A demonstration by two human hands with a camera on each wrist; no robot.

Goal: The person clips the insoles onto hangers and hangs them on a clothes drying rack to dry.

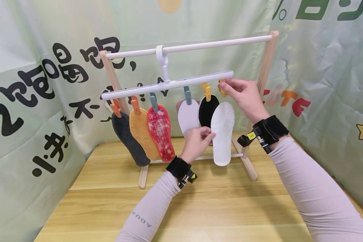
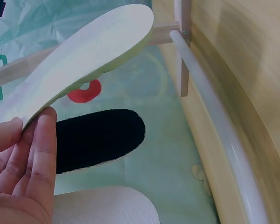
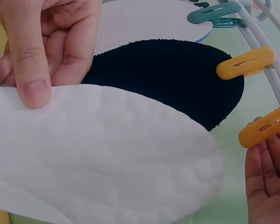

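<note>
My left hand pinches a white insole by its left edge, thumb on its face in the right wrist view. The insole is upright, with its broad end a little below the last yellow clip. Around that clip, at the right end of the white hanger, are the thumb and fingers of my right hand. A gap shows between clip and insole in the right wrist view. Just left hangs a black insole from another yellow clip.
The hanger hooks over the top bar of a wooden rack on a wood-grain table. Dark grey, tan, red and pale lilac insoles hang from orange and teal clips. Printed cloth stands behind.
</note>
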